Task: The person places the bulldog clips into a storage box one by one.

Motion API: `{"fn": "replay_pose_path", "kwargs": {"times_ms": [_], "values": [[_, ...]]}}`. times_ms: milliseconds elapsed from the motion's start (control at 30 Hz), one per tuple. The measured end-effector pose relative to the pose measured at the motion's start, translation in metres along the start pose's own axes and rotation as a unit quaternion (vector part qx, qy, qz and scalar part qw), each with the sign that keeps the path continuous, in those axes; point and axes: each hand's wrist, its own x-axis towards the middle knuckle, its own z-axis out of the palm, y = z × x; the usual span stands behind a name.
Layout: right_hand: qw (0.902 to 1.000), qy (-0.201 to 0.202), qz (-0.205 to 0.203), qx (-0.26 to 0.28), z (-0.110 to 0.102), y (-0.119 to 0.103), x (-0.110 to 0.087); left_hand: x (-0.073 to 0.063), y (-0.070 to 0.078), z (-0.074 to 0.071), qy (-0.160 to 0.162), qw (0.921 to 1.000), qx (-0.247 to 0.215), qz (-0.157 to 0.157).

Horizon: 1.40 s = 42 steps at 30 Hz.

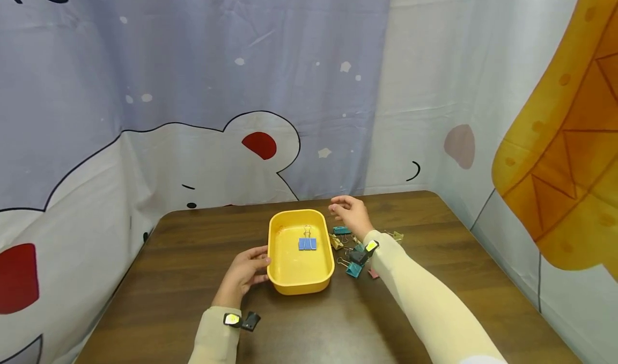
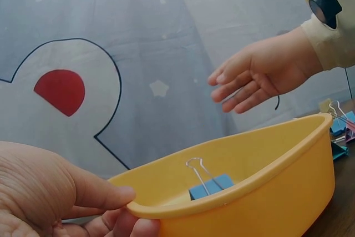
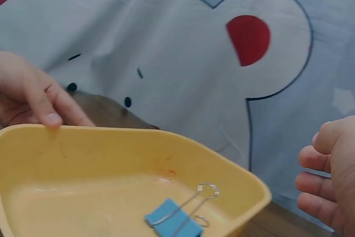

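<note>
A yellow plastic tray (image 1: 299,283) stands on the table, and a blue binder clip (image 1: 307,244) lies inside it with its wire handles up. My left hand (image 1: 245,273) pinches the tray's left rim, thumb over the edge and fingers against the outer wall, as the left wrist view shows. Past the tray's far right corner, my right hand (image 1: 352,215) hovers with loosely bent fingers. It holds nothing in the left wrist view. Below it and right of the tray lie several binder clips, among them a teal one (image 1: 354,269) and a gold one (image 1: 336,241); the right forearm partly hides this pile.
The brown wooden table (image 1: 203,262) reaches back to a printed curtain (image 1: 328,85), which hangs behind it and along both sides. A pink clip (image 1: 373,273) and a yellowish clip (image 1: 397,236) lie at the edges of the pile.
</note>
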Motion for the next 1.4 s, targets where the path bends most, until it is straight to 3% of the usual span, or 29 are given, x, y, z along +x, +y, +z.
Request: {"fn": "replay_pose_path", "kwargs": {"times_ms": [267,500,800,1100,1400], "values": [[0.9996,0.026,0.004,0.011,-0.032,0.01,0.003,0.001,-0.002,-0.002,0.001,1.0,-0.006,0.003],[0.9986,0.047,-0.01,-0.02,-0.058,0.024,-0.004,0.003,-0.002,-0.002,-0.005,0.9999,-0.01,0.008],[0.9969,0.073,-0.025,-0.018,-0.09,0.038,-0.013,0.002,-0.001,-0.001,-0.004,0.9999,-0.009,0.005],[0.99,0.099,-0.019,-0.098,-0.116,0.053,-0.02,0.0,-0.002,-0.001,-0.005,1.0,-0.006,0.005],[0.9911,0.109,-0.026,-0.072,-0.134,0.076,-0.03,0.001,-0.002,-0.002,-0.005,0.9999,-0.014,0.006]]}}
